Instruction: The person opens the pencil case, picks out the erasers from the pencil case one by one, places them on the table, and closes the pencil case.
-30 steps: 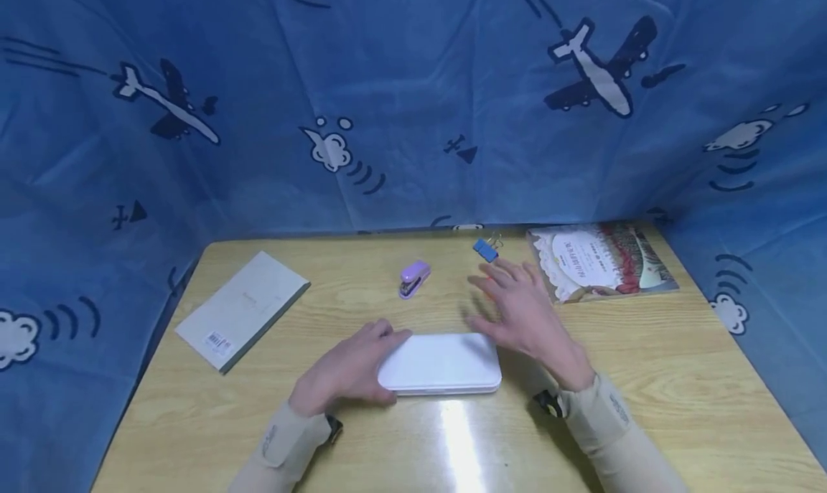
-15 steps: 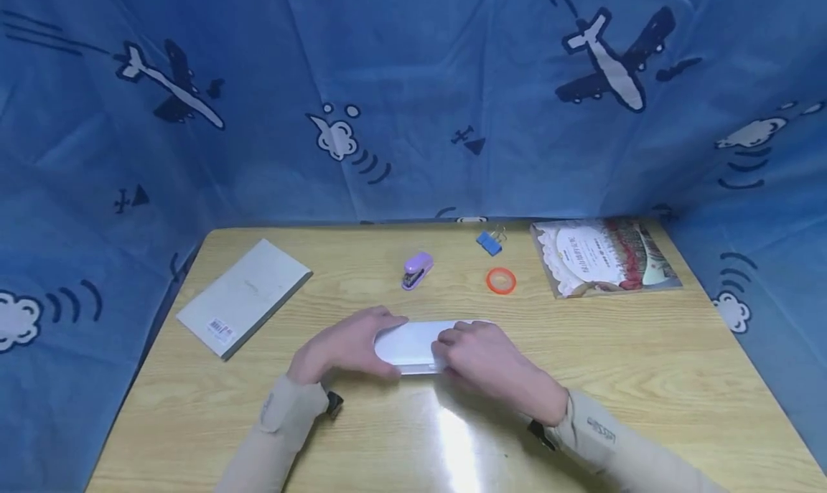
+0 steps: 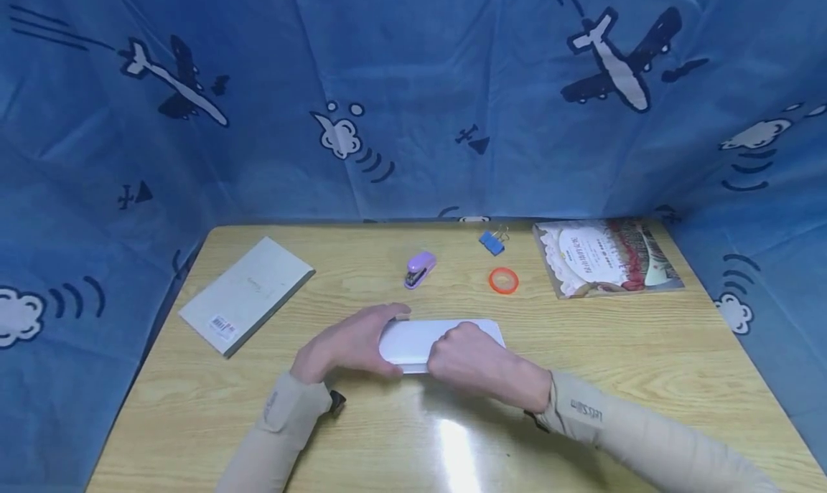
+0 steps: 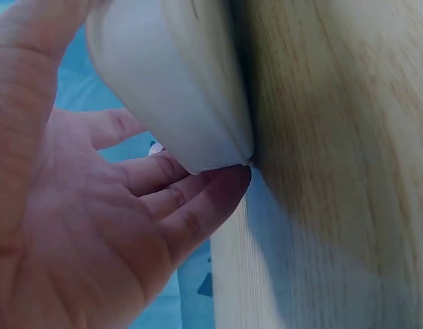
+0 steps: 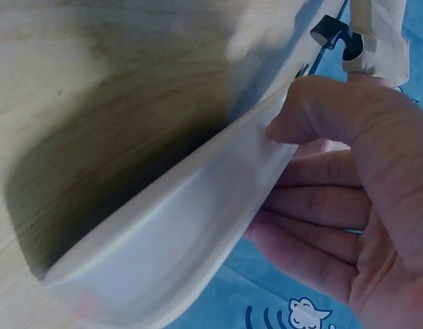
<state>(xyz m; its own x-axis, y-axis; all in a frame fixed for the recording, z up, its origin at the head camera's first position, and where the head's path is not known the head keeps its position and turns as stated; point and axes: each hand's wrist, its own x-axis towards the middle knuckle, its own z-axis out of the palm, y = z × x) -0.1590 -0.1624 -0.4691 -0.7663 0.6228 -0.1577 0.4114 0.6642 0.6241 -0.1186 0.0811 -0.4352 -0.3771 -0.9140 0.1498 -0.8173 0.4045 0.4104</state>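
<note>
White case [image 3: 410,342] — on the wooden table [image 3: 388,443], nearer the person than the purple stapler [image 3: 421,269] and orange ring [image 3: 503,291]. Left hand [image 3: 349,342]: thumb and fingers spread wide, holding the case's left end. Right hand [image 3: 470,360]: fingers bent, thumb on the case's side — pinching it.

On the right sleeve [image 3: 639,432], a dark print [image 3: 586,410] near the wrist seems to read "LetsSlim". The left sleeve [image 3: 258,446] carries a dark print too, too small to make out. At the far left, the notebook [image 3: 261,263] bears a barcode label [image 3: 222,327] at its near end and a faint line of lettering [image 3: 254,284] mid-cover, both illegible. At the far right, the booklet [image 3: 629,252] has Chinese-looking characters on its white panel [image 3: 584,255], too small to read.
</note>
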